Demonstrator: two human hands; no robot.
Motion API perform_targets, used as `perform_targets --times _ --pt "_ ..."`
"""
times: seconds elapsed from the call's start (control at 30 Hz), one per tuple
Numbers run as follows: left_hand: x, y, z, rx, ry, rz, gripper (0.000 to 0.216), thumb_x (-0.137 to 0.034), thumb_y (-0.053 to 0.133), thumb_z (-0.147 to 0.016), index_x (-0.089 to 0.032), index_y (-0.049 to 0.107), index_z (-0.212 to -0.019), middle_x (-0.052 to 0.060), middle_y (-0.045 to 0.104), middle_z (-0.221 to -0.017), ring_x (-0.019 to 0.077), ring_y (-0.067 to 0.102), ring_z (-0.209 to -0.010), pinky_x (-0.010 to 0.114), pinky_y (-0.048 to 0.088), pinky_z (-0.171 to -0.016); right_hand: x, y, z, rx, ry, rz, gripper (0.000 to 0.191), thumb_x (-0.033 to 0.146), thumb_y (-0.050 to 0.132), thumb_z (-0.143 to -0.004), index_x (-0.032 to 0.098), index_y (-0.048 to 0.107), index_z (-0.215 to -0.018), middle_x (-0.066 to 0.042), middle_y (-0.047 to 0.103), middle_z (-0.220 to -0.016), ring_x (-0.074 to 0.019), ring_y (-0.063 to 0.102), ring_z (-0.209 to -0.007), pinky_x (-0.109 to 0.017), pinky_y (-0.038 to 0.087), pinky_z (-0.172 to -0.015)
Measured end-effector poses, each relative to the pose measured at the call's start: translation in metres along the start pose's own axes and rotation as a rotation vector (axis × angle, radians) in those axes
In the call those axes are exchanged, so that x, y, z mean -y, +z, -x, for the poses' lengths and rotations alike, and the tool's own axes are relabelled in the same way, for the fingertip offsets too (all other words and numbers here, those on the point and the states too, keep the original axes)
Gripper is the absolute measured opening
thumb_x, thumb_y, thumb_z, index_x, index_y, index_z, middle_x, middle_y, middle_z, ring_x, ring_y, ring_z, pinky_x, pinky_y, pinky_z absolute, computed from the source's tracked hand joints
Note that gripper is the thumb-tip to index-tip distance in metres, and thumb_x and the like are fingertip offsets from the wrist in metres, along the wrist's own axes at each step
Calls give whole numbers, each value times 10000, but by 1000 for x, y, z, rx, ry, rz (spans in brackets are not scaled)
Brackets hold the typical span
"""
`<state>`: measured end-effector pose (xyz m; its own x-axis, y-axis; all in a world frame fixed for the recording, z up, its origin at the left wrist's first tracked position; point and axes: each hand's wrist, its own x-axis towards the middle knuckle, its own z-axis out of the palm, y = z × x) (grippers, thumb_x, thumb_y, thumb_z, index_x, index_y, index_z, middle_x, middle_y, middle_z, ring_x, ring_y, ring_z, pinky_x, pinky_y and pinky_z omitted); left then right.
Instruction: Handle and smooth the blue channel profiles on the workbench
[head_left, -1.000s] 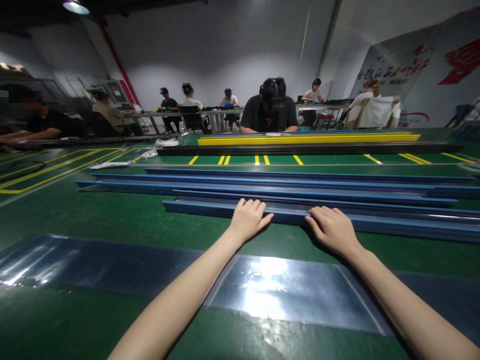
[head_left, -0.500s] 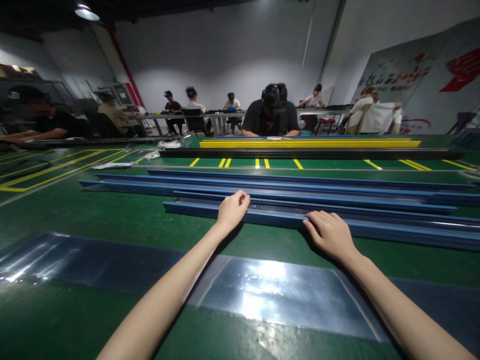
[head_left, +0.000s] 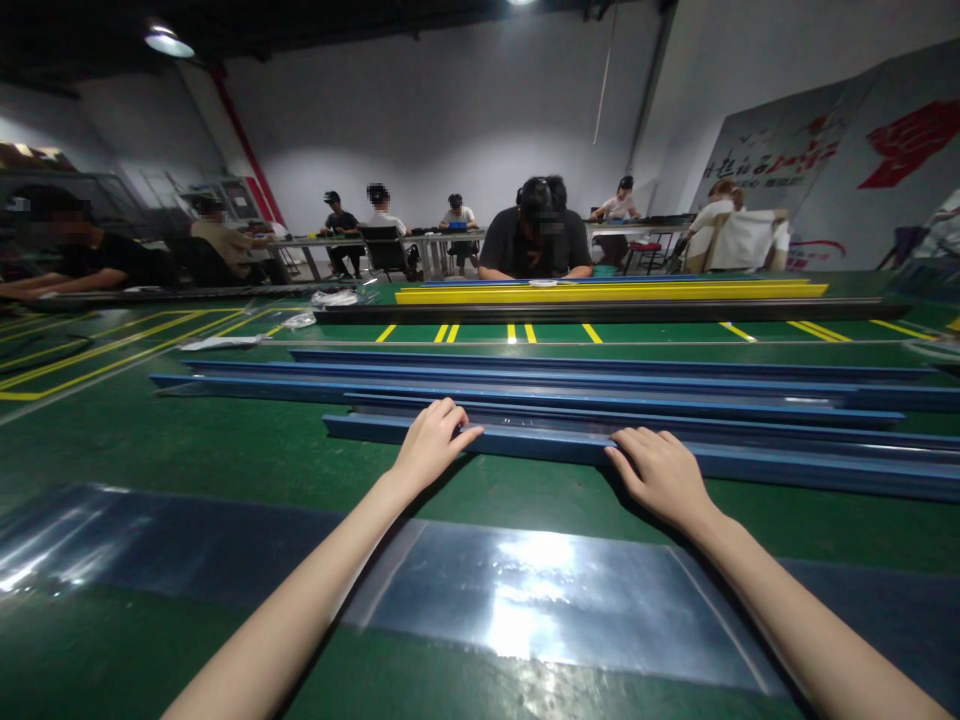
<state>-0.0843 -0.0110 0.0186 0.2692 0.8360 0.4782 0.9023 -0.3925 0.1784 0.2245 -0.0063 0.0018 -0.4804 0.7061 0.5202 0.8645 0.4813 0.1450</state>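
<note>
Several long blue rails lie side by side across the green table. My left hand rests on the nearest blue rail near its left end, fingers curled over its far edge. My right hand lies flat on the same rail further right, fingers stretched out and pressing down. A clear plastic film sheet lies flat on the table under my forearms.
More blue rails sit behind the nearest one. A black rail and a yellow rail lie further back. A person in black sits across the table; others sit at the left and at tables behind.
My left hand slid leftward along the nearest rail, from open fingers to a curled grip over its edge. My right hand stayed in place.
</note>
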Motion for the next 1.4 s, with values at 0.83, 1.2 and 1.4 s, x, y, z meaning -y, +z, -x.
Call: perform_targets --times 0.83,1.2,1.4 --pt "-1 12 9 -129 -18 9 187 -362 571 -786 -181 540 -751 24 561 -829 172 471 -821 289 360 -730 -7 -4 -1 133 31 -59 348 376 304 -879 181 588 -834 -76 640 -846 -193 558 -771 -306 350 -683" --pt "0 15 8 -119 -13 46 193 -362 564 -788 -176 543 -743 34 551 -825 175 460 -814 296 387 -753 22 -11 -25 180 2 -277 308 365 361 -857 181 582 -968 -87 633 -966 -200 575 -862 -334 413 -754" --pt "0 13 7 -97 -27 44 190 -364 564 -787 -178 548 -752 38 549 -833 180 458 -823 304 392 -759 61 -9 -52 228 -59 -294 268 331 378 -861 182 565 -983 -85 615 -969 -199 552 -900 -318 403 -763"
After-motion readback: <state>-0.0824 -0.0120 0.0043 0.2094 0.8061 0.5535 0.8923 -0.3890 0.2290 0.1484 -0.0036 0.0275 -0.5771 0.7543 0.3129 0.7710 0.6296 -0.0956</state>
